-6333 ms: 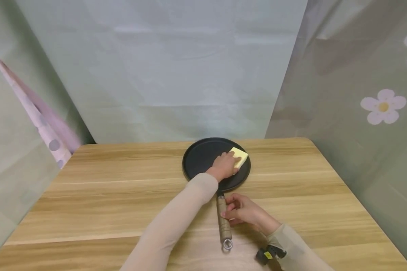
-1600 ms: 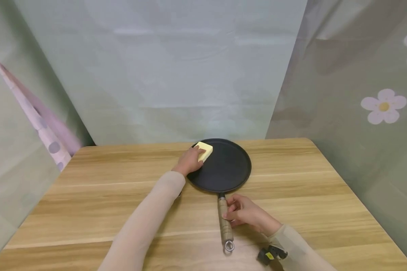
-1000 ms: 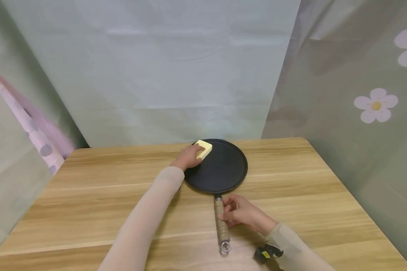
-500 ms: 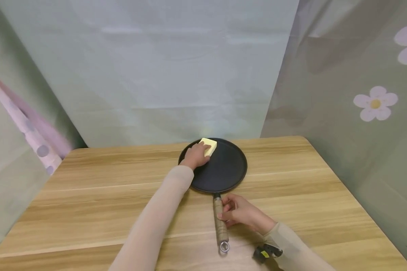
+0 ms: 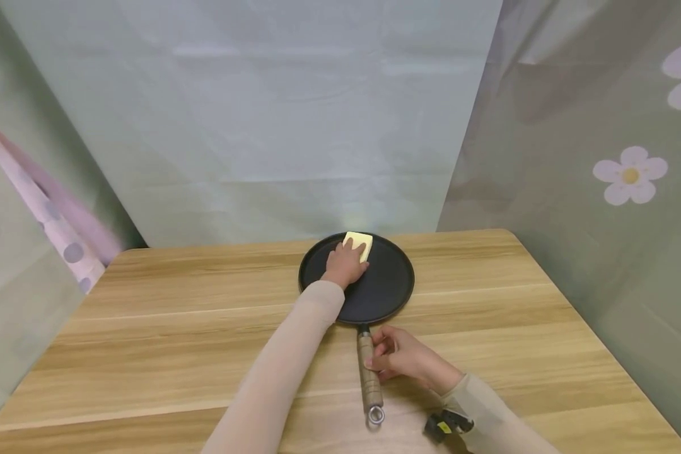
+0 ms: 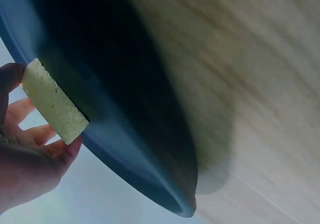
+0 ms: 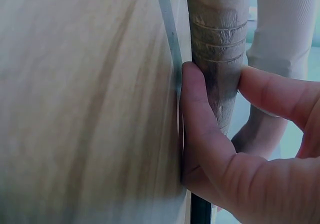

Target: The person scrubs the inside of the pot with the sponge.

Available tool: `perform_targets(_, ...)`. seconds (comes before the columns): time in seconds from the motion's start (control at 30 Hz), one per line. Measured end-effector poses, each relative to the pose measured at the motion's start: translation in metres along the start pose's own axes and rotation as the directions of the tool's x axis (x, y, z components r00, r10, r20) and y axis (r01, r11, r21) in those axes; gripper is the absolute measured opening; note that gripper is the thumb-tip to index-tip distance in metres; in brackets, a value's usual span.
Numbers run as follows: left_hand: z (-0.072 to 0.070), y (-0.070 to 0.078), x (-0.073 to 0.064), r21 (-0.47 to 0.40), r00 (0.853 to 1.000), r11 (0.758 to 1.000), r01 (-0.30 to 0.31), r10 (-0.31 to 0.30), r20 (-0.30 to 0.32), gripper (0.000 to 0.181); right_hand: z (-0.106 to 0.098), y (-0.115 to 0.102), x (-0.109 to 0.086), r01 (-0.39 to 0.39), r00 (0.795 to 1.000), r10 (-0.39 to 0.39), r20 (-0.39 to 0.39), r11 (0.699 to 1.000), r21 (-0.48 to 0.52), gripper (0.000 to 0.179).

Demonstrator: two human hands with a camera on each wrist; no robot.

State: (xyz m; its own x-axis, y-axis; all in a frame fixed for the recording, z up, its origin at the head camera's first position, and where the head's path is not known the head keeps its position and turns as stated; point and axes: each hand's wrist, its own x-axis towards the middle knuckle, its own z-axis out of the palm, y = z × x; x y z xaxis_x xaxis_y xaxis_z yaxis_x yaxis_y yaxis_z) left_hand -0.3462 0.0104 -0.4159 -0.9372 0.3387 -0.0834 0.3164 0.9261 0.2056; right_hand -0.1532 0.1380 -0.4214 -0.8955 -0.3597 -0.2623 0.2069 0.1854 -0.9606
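Observation:
A flat black frying pan lies toward the table's far edge, its wooden handle pointing at me. My left hand holds a pale yellow sponge on the far part of the cooking surface. In the left wrist view, thumb and fingers grip the edges of the sponge, whose underside faces the dark pan. My right hand pinches the handle from the right. The right wrist view has the thumb on one side of the ridged handle and fingers on the other.
The wood-grain table spreads out on both sides of the pan. A metal hanging ring ends the handle. Behind stands a pale hanging sheet, with a flower-printed one on the right. A small black device sits at my right wrist.
The sponge went from the pan's right side to its left edge, and has since moved rightward to the far middle with my left hand. My right hand keeps its grip on the handle.

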Motion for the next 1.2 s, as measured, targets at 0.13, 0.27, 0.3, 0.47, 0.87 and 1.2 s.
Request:
perform_targets(0.13, -0.002, 0.003, -0.002, 0.002, 1.0, 1.0, -0.01, 0.01, 0.012, 0.056, 0.0, 0.0, 0.001, 0.0, 1.0, 0.0, 0.0, 1.0, 0.007, 0.034)
perform_targets(0.27, 0.001, 0.005, -0.002, -0.002, 0.999, 0.999, -0.046, 0.046, 0.02, 0.055, 0.0, 0.0, 0.001, -0.003, 1.0, 0.003, 0.005, 1.0, 0.014, 0.034)
perform_targets(0.3, 0.001, 0.005, -0.002, 0.002, 0.998, 0.998, -0.059, 0.059, 0.022, 0.054, 0.0, 0.0, 0.001, -0.003, 1.0, 0.003, 0.006, 1.0, 0.016, 0.034)
perform_targets(0.47, 0.0, 0.008, -0.006, 0.008, 0.991, 0.992, -0.122, 0.122, 0.046, 0.054, 0.001, 0.001, 0.001, -0.002, 1.0, 0.002, 0.004, 1.0, 0.016, 0.034)
perform_targets(0.87, 0.0, 0.013, -0.014, -0.015, 0.964, 0.967, -0.256, 0.256, 0.067, 0.053, 0.001, 0.0, -0.001, -0.008, 1.0, 0.008, -0.004, 1.0, 0.014, 0.034)
perform_targets(1.2, 0.0, 0.021, -0.019, 0.001, 0.954, 0.958, -0.287, 0.286, 0.088, 0.052, 0.0, -0.001, -0.001, -0.004, 1.0, 0.004, 0.004, 1.0, 0.011, 0.034)
